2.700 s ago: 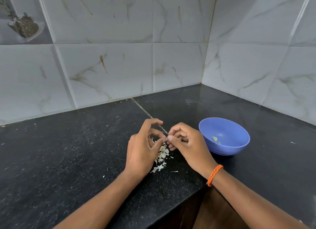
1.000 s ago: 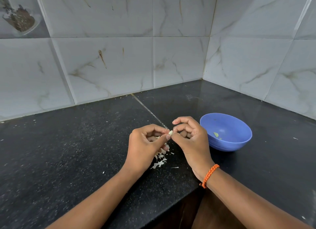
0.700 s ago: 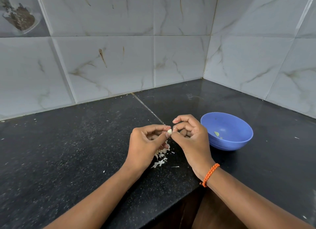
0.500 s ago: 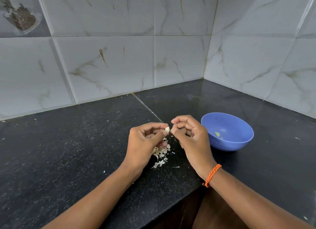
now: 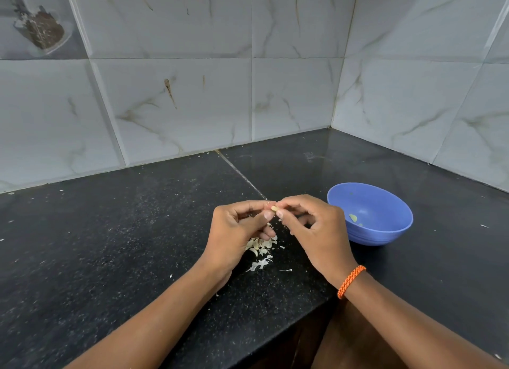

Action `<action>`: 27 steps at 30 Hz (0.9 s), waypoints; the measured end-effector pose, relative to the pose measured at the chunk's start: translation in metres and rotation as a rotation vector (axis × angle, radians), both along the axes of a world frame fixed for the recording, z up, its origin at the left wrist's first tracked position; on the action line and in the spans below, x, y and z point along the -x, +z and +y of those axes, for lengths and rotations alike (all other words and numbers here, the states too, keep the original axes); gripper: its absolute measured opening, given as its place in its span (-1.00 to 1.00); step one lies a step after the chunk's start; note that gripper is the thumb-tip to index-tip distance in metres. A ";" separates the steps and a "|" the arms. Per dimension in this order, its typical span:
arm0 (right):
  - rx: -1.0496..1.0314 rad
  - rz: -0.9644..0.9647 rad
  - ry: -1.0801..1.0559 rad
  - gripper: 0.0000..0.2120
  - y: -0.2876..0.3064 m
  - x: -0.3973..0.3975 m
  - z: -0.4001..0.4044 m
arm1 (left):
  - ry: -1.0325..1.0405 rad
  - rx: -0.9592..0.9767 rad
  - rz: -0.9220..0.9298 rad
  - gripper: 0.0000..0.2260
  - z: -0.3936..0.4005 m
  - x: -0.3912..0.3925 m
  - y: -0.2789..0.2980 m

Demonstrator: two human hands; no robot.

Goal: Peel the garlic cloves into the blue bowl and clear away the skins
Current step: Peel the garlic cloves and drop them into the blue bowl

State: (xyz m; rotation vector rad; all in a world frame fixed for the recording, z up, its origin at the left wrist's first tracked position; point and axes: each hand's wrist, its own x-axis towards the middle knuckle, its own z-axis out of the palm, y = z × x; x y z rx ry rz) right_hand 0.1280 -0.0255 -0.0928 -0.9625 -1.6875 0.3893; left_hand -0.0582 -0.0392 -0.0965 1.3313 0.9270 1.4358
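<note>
A small pale garlic clove (image 5: 274, 208) is pinched between the fingertips of both hands above the black counter. My left hand (image 5: 237, 231) holds it from the left with thumb and forefinger. My right hand (image 5: 314, 231) pinches it from the right, an orange band on its wrist. Under the hands lies a little heap of white garlic skins (image 5: 260, 248). The blue bowl (image 5: 385, 231) stands just right of my right hand, with a small pale scrap (image 5: 353, 218) inside.
The black speckled counter (image 5: 110, 244) runs into a tiled corner at the back right. Its front edge (image 5: 275, 338) cuts diagonally below my forearms. Tiny white flecks are scattered over the surface.
The hands stay together at the clove above the skins. My right hand's fingers have shifted on the clove, and the view has tilted slightly.
</note>
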 end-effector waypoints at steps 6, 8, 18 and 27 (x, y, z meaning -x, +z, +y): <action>0.138 0.116 0.101 -0.91 0.002 0.004 -0.004 | 0.118 -0.033 0.104 -0.92 -0.002 -0.001 0.000; 0.118 0.072 0.073 -0.91 0.002 0.004 -0.005 | 0.129 -0.056 0.130 -0.92 -0.003 -0.003 0.000; 0.071 -0.017 0.022 -0.93 0.002 0.006 -0.005 | 0.173 -0.106 0.204 -0.91 -0.005 -0.008 0.000; 0.086 0.033 0.046 -0.94 0.002 0.009 -0.006 | 0.114 -0.106 0.142 -0.92 -0.002 -0.008 -0.002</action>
